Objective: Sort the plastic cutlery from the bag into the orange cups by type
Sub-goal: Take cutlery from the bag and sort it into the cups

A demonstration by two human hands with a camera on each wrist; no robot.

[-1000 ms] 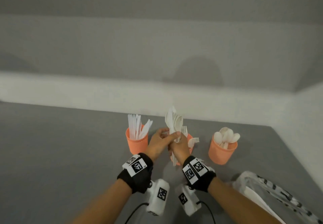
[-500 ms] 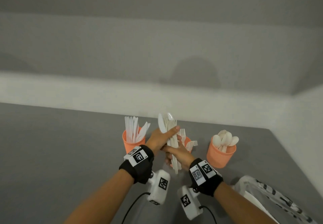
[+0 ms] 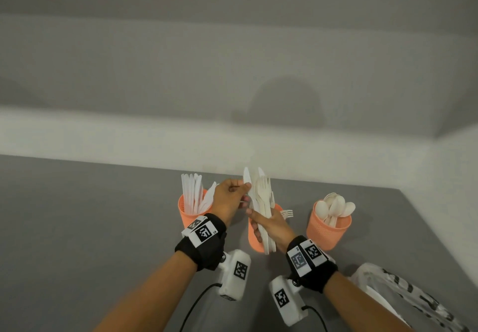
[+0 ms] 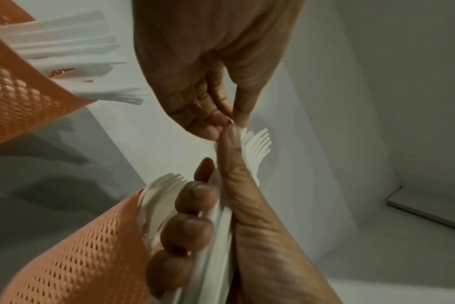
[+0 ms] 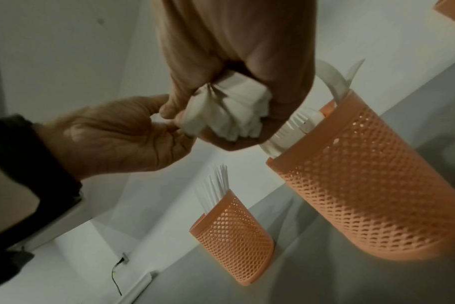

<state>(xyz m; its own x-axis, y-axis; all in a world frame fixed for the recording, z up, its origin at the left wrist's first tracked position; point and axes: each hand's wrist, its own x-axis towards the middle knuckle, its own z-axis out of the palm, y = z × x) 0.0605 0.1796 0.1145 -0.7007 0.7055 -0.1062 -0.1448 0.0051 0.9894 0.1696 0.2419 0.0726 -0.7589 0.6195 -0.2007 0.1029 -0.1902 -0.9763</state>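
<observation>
Cutlery bundle (image 3: 261,202) sits upright in the right hand (image 3: 274,225), fingers (image 4: 192,199) curled round the handles, thumb along one side. Mixed bundle: fork tines and knife blades stick out the top; handle ends poke out below the fist in the right wrist view. Left hand (image 3: 230,199) pinches one knife (image 3: 247,179) at the bundle's left edge, between thumb and fingertips; remaining fingers curled in. Both hands are up off the counter (image 3: 90,228), over the middle cup (image 3: 254,241).

Three orange mesh cups in a row near the counter's far edge: left cup (image 3: 187,212) has knives, middle cup has forks, one fork (image 3: 287,213) leaning out right, right cup (image 3: 327,230) has spoons (image 3: 335,206). Bag (image 3: 403,298) lies at the counter's near right corner, behind the right forearm. Black bands with tag markers and white camera pods on both wrists.
</observation>
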